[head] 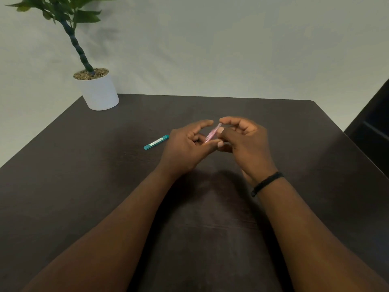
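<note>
Two hands met above the dark brown counter (105, 186), each grip closed on a slim pink translucent plastic pencil (212, 133): the left hand (185, 147) pinched its lower near end, the right hand (244, 140) its upper far tip. Its long axis tilted up and away to the right, and a flat teal plastic lead case (156, 142) lay on the counter just left of the left hand

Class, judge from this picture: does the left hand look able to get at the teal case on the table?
Probably yes. The teal case lies close beside the left hand, nothing between them. But that hand and the right hand pinch the pink stick, so it must let go first.
</note>
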